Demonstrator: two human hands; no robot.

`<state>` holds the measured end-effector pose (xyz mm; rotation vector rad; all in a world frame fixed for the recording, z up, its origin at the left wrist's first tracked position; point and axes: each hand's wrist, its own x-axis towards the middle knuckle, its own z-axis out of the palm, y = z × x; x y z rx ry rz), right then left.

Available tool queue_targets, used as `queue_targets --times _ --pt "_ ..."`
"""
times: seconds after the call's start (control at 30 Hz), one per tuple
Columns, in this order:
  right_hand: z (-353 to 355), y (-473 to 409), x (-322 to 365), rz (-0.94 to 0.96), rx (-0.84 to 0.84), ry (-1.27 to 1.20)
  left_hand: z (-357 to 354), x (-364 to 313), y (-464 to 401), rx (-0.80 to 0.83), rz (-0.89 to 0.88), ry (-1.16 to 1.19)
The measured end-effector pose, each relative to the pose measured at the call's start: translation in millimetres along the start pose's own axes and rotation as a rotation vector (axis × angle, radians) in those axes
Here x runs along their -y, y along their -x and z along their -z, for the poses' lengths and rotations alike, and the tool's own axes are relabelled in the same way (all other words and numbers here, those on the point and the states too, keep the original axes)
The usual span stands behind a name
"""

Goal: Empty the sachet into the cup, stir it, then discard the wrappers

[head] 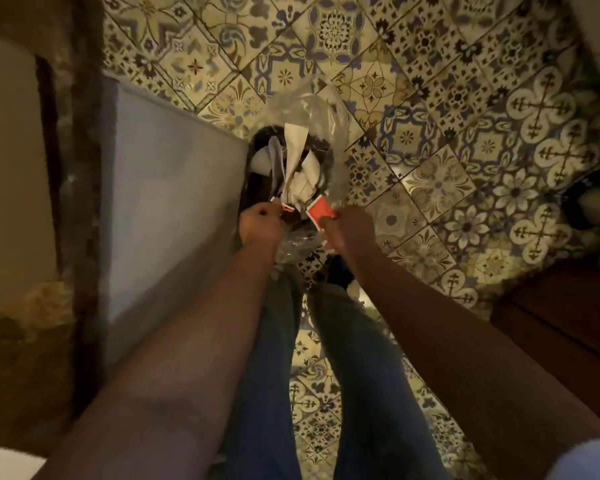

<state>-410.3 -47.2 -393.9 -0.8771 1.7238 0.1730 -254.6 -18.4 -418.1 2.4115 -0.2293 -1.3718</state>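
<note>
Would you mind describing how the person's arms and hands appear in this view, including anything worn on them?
Both forearms are bare from the hands back to the elbow, with no watch, bracelet or glove in view. The left hand and right hand show no rings that I can make out in the dim, blurred light. A white sleeve edge shows at the lower right corner. The legs below wear blue jeans.

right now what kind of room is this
Probably a home kitchen or utility corner: patterned floor tiles, a small waste bin stuffed with paper beside a white cabinet, and hands dropping a red wrapper.
</note>
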Motion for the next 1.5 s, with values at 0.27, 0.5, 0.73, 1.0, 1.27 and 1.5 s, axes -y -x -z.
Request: queue_targets --times 0.27,0.5,0.73,1.0,1.27,1.5 --pt "-36.7 -79.2 -12.8 0.041 -0.062 0.2 -50.9 33.4 -62.5 -0.035 0.142 0.053" --pt "-55.5 -109.4 -7.7 -0.026 -0.028 0.127 -71.1 48.2 -83.0 -0.062 0.217 0.125" --pt "-52.8 -101.9 -12.0 0.058 -0.006 0.165 -74.4 51.5 -76.3 -0.082 0.111 0.093" --pt "-18.0 -60.2 -10.9 0.179 -0.07 0.213 -60.4 36.6 -46.9 -0.108 0.057 -0.016" --pt "-7.7 -48.8 -13.8 0.128 -0.023 0.139 -63.0 23.0 -41.4 -0.068 0.039 -0.165" --pt "-3.2 -11.7 -1.3 0.182 -0.169 0.075 -37.1 23.2 -2.5 -0.034 -0.304 -0.38"
